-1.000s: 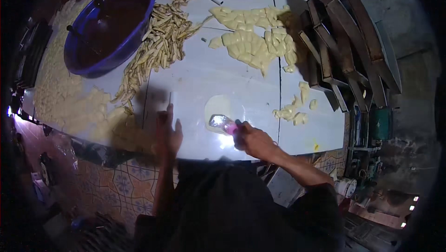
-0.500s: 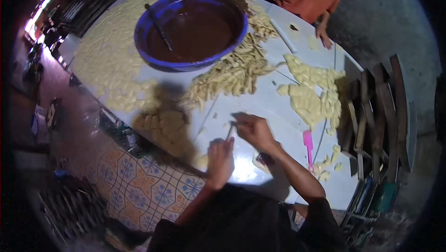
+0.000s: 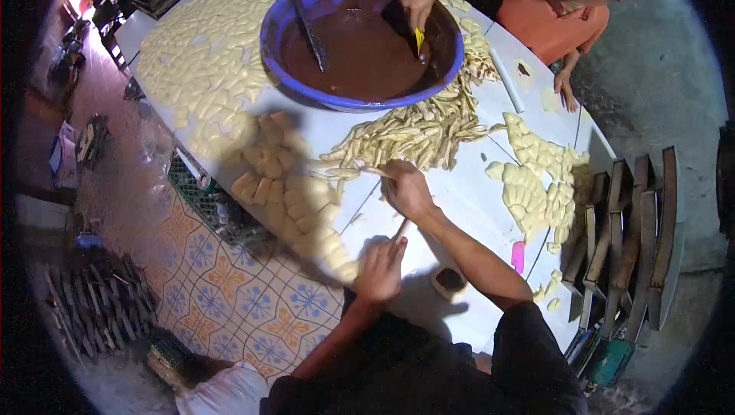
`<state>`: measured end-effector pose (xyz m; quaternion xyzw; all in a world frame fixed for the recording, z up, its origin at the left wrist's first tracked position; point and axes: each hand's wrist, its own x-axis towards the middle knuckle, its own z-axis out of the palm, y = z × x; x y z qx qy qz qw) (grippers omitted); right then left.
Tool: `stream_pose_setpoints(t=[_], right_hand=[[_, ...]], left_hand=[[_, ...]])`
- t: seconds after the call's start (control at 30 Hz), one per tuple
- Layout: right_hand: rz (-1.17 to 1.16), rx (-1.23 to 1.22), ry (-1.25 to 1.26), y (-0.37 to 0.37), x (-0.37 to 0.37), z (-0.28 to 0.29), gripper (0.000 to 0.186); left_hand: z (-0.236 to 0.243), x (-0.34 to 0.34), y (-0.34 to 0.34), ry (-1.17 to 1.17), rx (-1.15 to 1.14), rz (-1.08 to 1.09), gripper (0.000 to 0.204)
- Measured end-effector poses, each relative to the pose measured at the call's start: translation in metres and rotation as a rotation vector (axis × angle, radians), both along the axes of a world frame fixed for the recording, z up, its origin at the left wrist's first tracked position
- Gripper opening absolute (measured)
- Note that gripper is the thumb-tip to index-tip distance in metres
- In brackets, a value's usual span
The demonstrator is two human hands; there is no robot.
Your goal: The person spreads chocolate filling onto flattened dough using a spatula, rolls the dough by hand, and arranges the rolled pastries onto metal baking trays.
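Observation:
My left hand point(image 3: 379, 271) is closed near the front of the table, its fingers around the lower end of a slim brownish rolled dough strip point(image 3: 402, 230). The strip slants up towards my right hand point(image 3: 408, 193), whose curled fingers are at the near edge of a pile of filled dough strips point(image 3: 413, 133). Another strip's end sticks out left of those fingertips; exactly what lies inside the grip is hidden. Beside my right forearm lies a small dough piece with dark brown filling point(image 3: 449, 281).
A blue basin point(image 3: 360, 102) of brown filling holds a dark-handled utensil point(image 3: 306, 26). Across the table, a co-worker's hand point(image 3: 421, 3) dips a yellow scraper point(image 3: 419, 40) into it. Pale dough pieces point(image 3: 207, 70) cover the left side. A pink spatula point(image 3: 518, 257) and stacked metal trays point(image 3: 624, 231) are rightward.
My right hand has moved up to the pile's edge, with the left staying nearer me. The co-worker's hand has reached into the basin with the yellow scraper. The whole view has shifted.

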<state>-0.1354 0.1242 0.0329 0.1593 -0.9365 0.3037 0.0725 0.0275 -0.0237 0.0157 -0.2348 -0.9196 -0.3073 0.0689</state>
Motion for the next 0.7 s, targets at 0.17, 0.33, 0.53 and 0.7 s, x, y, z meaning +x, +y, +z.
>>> stream_pose_setpoints(t=[0.17,0.33,0.53,0.7], right_hand=[[0.027,-0.112,-0.120,0.008,0.021,0.012,0.047],[-0.023,-0.065,-0.196,0.009,0.010,0.000,0.031],[-0.225,-0.268,-0.185,0.016,0.016,0.000,0.020],[-0.357,-0.416,-0.171,0.021,0.028,-0.001,0.013]], left_hand=[[0.001,0.000,-0.003,-0.011,-0.035,-0.053,0.055],[0.004,-0.002,-0.004,-0.115,-0.041,-0.076,0.062],[0.008,-0.003,-0.004,-0.089,-0.068,-0.072,0.068],[0.024,-0.011,-0.005,-0.107,-0.063,-0.098,0.066]])
